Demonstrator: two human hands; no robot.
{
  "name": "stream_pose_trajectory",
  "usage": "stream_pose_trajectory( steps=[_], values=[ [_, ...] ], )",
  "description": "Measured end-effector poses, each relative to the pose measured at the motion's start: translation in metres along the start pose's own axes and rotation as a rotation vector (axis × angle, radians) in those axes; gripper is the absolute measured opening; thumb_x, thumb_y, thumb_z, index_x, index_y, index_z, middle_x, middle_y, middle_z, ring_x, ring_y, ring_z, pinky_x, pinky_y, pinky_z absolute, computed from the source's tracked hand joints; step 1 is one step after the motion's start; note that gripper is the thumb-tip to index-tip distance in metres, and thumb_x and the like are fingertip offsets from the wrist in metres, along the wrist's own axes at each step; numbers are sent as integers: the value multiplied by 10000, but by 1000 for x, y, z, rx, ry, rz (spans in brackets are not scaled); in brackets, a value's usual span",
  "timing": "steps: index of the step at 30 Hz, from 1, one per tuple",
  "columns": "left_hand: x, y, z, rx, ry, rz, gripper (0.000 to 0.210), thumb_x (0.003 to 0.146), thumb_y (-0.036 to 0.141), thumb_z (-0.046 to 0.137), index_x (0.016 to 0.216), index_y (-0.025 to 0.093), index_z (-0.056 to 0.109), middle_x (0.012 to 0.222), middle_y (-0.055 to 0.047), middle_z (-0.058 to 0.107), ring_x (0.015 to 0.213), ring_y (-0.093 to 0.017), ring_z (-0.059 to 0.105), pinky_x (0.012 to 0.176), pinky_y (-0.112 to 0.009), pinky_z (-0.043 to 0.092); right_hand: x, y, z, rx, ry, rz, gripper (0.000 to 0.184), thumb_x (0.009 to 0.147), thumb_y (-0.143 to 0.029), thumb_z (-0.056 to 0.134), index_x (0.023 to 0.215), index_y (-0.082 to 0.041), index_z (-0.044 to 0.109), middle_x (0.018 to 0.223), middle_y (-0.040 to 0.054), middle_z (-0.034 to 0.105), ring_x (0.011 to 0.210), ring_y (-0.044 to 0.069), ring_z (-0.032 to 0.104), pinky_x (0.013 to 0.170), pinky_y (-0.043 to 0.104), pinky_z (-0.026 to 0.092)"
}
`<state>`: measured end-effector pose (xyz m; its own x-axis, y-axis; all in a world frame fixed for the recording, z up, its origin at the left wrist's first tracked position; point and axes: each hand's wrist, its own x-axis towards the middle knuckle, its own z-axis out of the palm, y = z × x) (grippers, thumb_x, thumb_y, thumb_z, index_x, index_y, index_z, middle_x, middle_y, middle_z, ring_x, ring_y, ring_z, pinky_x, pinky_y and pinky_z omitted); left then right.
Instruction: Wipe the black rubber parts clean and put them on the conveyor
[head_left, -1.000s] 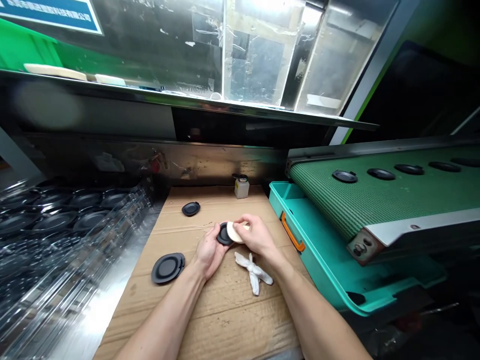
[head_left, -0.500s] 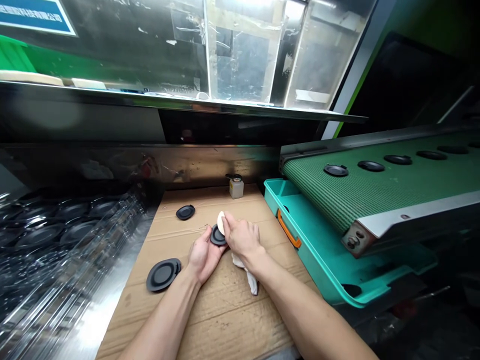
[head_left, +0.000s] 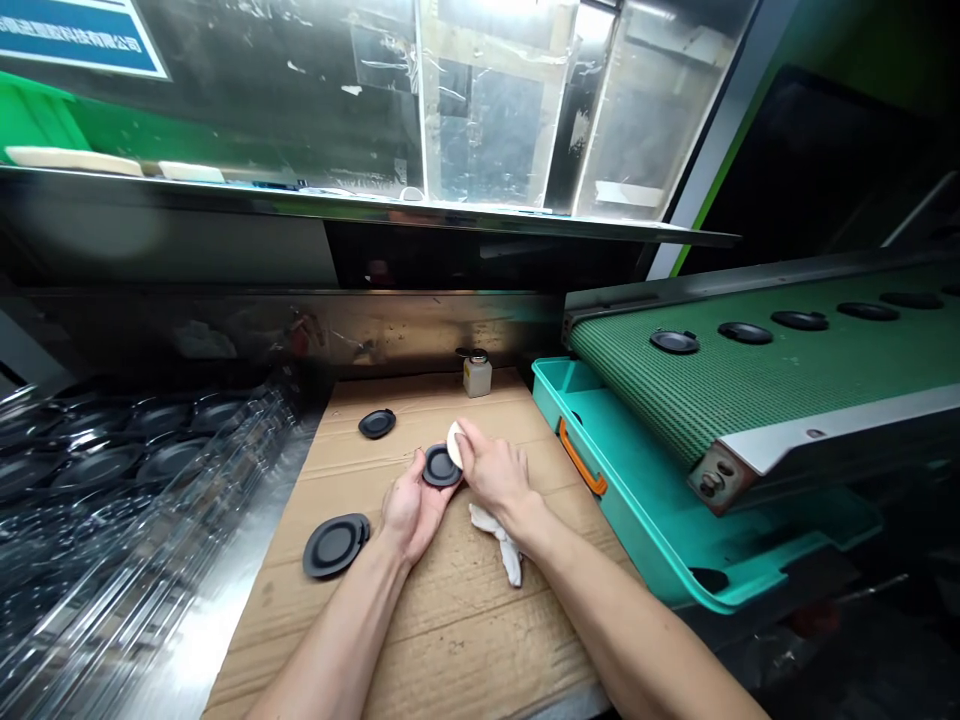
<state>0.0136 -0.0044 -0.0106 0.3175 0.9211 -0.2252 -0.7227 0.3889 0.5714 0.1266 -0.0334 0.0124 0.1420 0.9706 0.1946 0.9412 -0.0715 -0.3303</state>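
My left hand (head_left: 411,512) holds a round black plastic lid (head_left: 442,466) by its edge, flat face up. Pinched in my right hand (head_left: 491,468) is a round white pad (head_left: 454,445), held at the lid's right edge; whether the two touch I cannot tell. A crumpled white cloth (head_left: 501,545) lies on the cardboard under my right wrist. Left of my left forearm rests a larger black round piece (head_left: 335,546), perhaps more than one stacked. Farther back lies another black lid (head_left: 377,423).
A small whitish bottle (head_left: 477,377) stands at the back of the cardboard sheet (head_left: 465,640). To the right sit a teal bin (head_left: 637,540) and a green conveyor belt (head_left: 795,385) carrying several black lids. Clear plastic trays (head_left: 97,520) with black pieces fill the left side.
My right hand has shifted the white pad from over the lid's face to its right edge, uncovering more of the lid. The view has swung slightly.
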Motion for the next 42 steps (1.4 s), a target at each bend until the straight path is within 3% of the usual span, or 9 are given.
stream_pose_trajectory(
  steps=[4,8,11,20,23,27,32,35,42],
  values=[
    [2,1,-1,-7,6,-17,358,982,252,345,1027,71,651,1169,-187,663,1125,-234,622,986,-377,518,-2,5,1,22,-11,-99,464,982,-549,254,1391,-436,443,909,64,711,785,251,658,706,343,441],
    [3,1,-4,-18,33,1,317,977,241,367,994,90,645,1135,-167,679,1107,-239,631,982,-412,520,-2,9,1,1,25,-16,465,985,-546,245,1376,-429,469,924,69,716,806,255,666,697,339,446],
    [2,0,-4,10,-2,-49,333,978,265,374,1033,82,646,1146,-174,674,1117,-235,626,997,-393,510,-3,8,0,1,7,-104,451,979,-563,269,1370,-452,466,931,44,719,813,233,670,704,318,450],
    [0,-4,-8,114,-53,-35,322,968,291,416,1078,99,650,1162,-171,673,1083,-249,643,941,-405,541,6,6,1,-32,46,-53,449,979,-549,291,1384,-446,453,882,55,724,813,259,679,737,362,477],
    [0,0,-8,125,-42,-11,316,962,289,428,1066,76,637,1181,-199,657,1074,-277,647,899,-436,559,15,23,-5,132,125,55,420,978,-520,340,1315,-387,552,957,54,726,896,242,673,793,343,478],
    [3,3,-8,87,-16,5,306,966,276,414,1042,70,627,1179,-207,652,1059,-284,652,887,-460,560,16,41,-9,514,210,-26,388,967,-483,401,1209,-278,624,1070,33,706,951,174,652,833,262,474],
    [4,-1,-6,95,2,26,283,959,268,432,1042,91,637,1143,-177,669,1047,-261,653,892,-433,561,7,34,-1,671,10,-237,264,912,-379,515,1038,-237,698,947,3,722,853,148,657,791,232,481],
    [2,-4,-4,152,-48,41,254,938,258,483,1044,89,641,1131,-173,671,1059,-262,647,895,-413,560,6,27,3,640,-15,-271,231,898,-334,523,998,-249,713,955,-13,726,873,139,660,795,213,467],
    [4,9,-7,17,57,-13,274,958,253,393,1066,84,580,1223,-226,621,1106,-307,629,843,-448,577,10,43,-2,350,28,-44,267,878,-418,523,995,-291,727,911,11,738,877,184,671,778,247,460]
  ],
)
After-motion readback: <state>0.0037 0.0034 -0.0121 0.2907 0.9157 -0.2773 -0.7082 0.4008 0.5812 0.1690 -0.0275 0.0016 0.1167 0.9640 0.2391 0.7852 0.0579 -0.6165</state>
